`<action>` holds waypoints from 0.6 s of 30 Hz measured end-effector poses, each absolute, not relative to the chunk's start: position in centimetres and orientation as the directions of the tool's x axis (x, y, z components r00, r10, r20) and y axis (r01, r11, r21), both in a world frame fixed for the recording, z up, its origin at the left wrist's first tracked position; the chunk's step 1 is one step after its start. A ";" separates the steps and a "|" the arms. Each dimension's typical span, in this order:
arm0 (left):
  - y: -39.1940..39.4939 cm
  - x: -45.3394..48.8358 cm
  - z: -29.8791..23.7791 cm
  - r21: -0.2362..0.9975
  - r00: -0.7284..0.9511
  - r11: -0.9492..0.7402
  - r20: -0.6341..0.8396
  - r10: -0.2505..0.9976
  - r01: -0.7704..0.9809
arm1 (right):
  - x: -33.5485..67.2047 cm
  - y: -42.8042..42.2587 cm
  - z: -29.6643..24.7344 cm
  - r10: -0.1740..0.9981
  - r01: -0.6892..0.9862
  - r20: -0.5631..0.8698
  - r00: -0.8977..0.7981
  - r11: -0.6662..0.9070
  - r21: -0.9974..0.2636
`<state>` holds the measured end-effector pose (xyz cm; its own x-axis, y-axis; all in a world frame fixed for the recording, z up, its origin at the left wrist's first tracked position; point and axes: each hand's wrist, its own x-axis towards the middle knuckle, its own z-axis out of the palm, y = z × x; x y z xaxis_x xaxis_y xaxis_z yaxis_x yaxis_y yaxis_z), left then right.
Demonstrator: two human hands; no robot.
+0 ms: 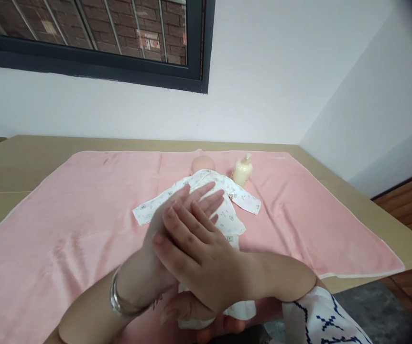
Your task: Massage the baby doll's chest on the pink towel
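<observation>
My left hand [161,248], with a silver bangle on its wrist, is palm up with its fingers stretched away from me. Across its palm lies my right hand [209,267], fingers extended and touching the left palm. No object shows between them. Beneath and beyond both hands a baby doll [203,164] lies on a pink cloth [94,200], its round head at the far end. It wears a white printed baby outfit [229,215] with sleeves spread to both sides. My hands hide much of its middle. Beside its head stands a pump bottle [242,171] of pale yellow liquid.
The cloth covers most of a light wooden table [44,145] pushed against a white wall [263,71]. A dark-framed window [199,43] with bars is above. Wooden panelling [410,205] is at the right, beyond the table edge.
</observation>
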<state>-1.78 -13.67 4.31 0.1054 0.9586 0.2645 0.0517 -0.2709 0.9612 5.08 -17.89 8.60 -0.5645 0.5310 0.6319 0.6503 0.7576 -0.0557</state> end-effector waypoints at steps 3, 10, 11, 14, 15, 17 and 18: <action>-8.3 -1.9 6.7 0.965 0.299 -0.062 0.140 0.944 -0.255 | 4.9 -17.4 8.6 0.702 0.676 0.535 -0.469 0.676 -0.294; 0.1 1.3 3.3 0.930 0.015 -0.160 0.175 0.984 -0.330 | 8.4 -12.2 8.4 0.967 0.708 0.205 -0.152 0.252 -0.660; 0.5 1.8 2.2 0.940 -0.004 -0.203 0.210 0.978 -0.274 | 9.0 -11.2 8.0 0.965 0.745 0.232 -0.120 0.242 -0.622; 1.2 2.3 -0.4 0.946 -0.025 -0.298 0.298 0.954 -0.129 | 10.2 -8.4 6.1 0.934 0.852 0.340 -0.108 0.263 -0.453; 1.5 2.2 -1.0 0.939 -0.031 -0.335 0.334 0.942 -0.071 | 10.6 -7.5 5.2 0.932 0.862 0.344 -0.113 0.265 -0.433; 2.0 1.9 -1.7 0.917 -0.040 -0.398 0.399 0.916 0.042 | 11.3 -5.8 3.5 0.929 0.863 0.352 -0.114 0.268 -0.428; 2.2 1.8 -1.9 0.909 -0.042 -0.410 0.414 0.909 0.078 | 11.7 -5.0 2.7 0.923 0.864 0.362 -0.133 0.287 -0.414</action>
<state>1.77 2.22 -1.95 -0.0419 0.9094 0.4139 0.0778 -0.4100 0.9087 11.69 -5.04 2.74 -0.1332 0.9226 0.3620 0.8638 0.2871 -0.4140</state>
